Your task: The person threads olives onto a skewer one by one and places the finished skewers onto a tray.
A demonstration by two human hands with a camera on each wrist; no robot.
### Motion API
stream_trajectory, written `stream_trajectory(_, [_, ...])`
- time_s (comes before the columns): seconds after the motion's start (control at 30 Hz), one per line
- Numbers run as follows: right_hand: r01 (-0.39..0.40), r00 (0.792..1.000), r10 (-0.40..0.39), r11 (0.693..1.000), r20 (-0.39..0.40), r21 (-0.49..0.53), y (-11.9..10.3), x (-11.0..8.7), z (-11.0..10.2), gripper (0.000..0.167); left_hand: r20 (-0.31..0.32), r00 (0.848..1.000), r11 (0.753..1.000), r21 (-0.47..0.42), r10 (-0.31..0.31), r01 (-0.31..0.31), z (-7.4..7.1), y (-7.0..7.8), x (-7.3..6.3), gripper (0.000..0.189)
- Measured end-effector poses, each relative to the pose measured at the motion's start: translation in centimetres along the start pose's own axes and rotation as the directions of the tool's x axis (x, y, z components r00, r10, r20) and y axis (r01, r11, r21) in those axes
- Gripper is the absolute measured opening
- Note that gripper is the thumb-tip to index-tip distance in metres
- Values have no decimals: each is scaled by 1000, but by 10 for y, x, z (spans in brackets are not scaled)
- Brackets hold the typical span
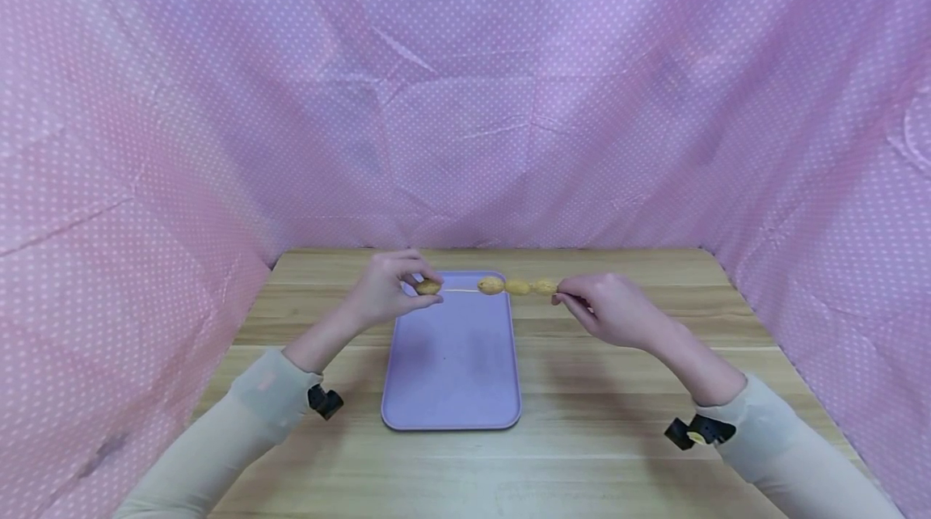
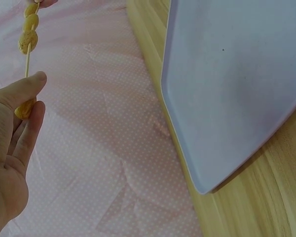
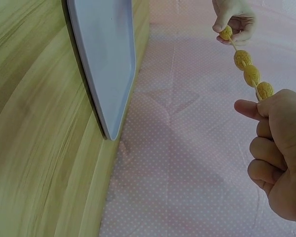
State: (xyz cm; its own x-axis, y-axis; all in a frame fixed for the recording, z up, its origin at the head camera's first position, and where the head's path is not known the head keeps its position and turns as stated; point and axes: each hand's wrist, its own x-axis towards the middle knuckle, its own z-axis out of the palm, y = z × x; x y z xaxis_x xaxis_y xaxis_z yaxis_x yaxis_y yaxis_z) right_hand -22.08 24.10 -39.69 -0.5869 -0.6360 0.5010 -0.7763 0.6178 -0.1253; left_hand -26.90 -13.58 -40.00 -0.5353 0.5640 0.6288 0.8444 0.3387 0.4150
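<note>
A thin wooden skewer (image 1: 460, 290) runs level between the two hands, over the far end of the lilac tray. Three wrinkled yellow oval balls (image 1: 518, 286) are threaded on it towards the right. My right hand (image 1: 609, 309) pinches the skewer's right end, beside the last of these balls, its other fingers curled in the right wrist view. Another yellow ball (image 3: 226, 32) sits at the skewer's left end, where my left hand (image 1: 393, 286) pinches it between thumb and fingers. In the left wrist view this ball is partly hidden by the thumb.
The lilac tray (image 1: 454, 373) lies lengthwise on a wood-grain table (image 1: 618, 438), beneath the hands. Pink polka-dot cloth (image 1: 465, 99) hangs behind the table and along both sides. A small dark camera (image 1: 324, 401) is strapped at the left wrist.
</note>
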Motion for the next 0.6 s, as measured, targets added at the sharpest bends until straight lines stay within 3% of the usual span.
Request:
stream_trajectory(0.4, [3,1000,-3,1000,-9,9,0,-1,1,14,4,1000,998,-62,1,-1,3,0,-3,16])
stream_trajectory(0.6, [4,1000,-4,1000,-18,16,1,-2,0,17,-5,999,998,-51,36,-36,2,-1,0,17])
